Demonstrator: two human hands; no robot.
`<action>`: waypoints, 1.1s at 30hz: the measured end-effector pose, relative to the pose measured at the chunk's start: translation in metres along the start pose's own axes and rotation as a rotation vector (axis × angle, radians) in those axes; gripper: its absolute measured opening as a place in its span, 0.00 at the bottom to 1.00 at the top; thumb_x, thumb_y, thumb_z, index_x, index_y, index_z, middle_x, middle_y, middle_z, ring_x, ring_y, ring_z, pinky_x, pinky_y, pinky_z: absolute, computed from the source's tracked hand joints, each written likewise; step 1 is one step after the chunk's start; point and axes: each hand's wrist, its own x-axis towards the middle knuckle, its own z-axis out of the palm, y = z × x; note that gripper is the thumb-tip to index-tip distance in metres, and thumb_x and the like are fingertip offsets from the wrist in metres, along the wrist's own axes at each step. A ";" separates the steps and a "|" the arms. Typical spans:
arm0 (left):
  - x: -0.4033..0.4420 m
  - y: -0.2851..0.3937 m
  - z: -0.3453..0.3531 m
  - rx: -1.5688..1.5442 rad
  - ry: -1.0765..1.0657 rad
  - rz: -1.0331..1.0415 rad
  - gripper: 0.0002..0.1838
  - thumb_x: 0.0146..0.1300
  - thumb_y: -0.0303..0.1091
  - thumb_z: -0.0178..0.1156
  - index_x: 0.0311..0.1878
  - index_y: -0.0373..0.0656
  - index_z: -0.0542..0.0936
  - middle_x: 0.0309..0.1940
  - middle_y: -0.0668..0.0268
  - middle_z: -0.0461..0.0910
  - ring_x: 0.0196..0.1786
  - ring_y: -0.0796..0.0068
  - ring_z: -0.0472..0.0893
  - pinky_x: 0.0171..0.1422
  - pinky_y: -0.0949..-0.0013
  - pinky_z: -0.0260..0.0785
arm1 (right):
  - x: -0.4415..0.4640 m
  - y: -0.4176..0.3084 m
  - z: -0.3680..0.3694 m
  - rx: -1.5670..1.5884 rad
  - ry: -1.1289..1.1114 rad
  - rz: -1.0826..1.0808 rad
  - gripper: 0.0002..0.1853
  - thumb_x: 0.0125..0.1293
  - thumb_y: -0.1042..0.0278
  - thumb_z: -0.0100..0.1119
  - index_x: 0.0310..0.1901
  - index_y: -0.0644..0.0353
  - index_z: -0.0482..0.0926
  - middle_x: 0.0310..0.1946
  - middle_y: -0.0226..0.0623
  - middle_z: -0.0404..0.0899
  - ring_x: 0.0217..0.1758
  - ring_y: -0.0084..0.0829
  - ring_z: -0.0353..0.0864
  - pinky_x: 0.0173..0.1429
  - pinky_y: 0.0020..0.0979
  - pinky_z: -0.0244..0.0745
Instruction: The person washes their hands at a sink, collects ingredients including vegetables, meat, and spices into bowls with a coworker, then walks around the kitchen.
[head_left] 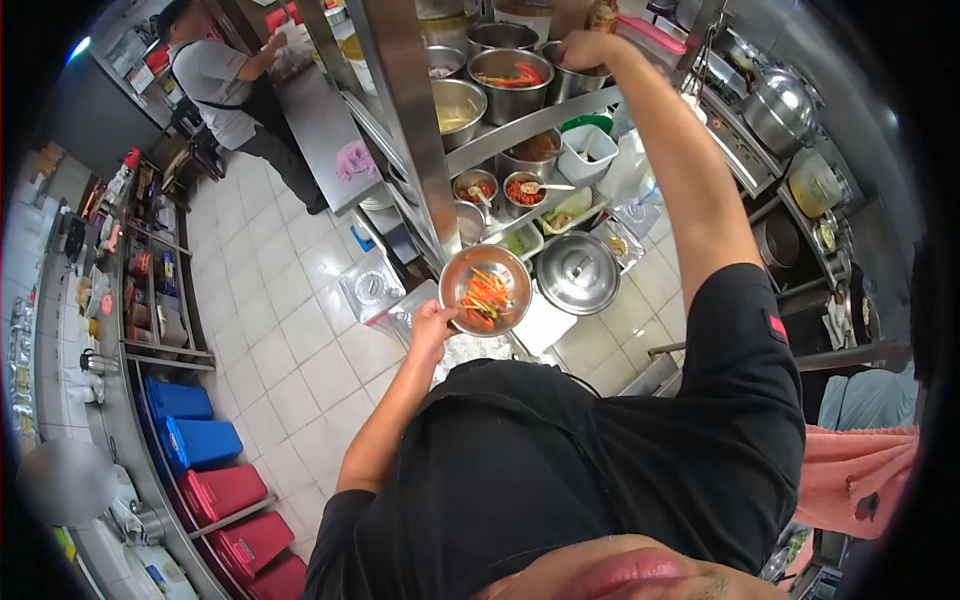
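Observation:
My left hand (433,328) grips the rim of a metal bowl (452,272), which holds orange and green vegetable strips (486,297). Up on the shelf, my right hand (590,50) reaches over a metal pot (572,82) at the right end of a row; its fingers point down at the pot's mouth, and whatever they may hold is hidden. Beside that pot stands another pot (512,98) with red and orange strips in it. A metal lid (578,273) with a handle lies just right of the bowl.
A steel post (408,120) rises left of the pots. Lower down are small pots with red food (524,192) and a white tub (588,155). A co-worker (215,90) stands at a steel counter (325,130) at upper left. Blue bins (200,442) line the left side.

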 end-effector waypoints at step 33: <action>-0.018 -0.019 -0.002 -0.021 0.048 -0.041 0.10 0.56 0.20 0.58 0.26 0.43 0.67 0.24 0.65 0.73 0.27 0.70 0.80 0.31 0.60 0.81 | 0.045 0.031 0.022 -0.051 -0.212 -0.001 0.19 0.52 0.63 0.63 0.46 0.58 0.82 0.32 0.39 0.82 0.37 0.33 0.82 0.26 0.36 0.75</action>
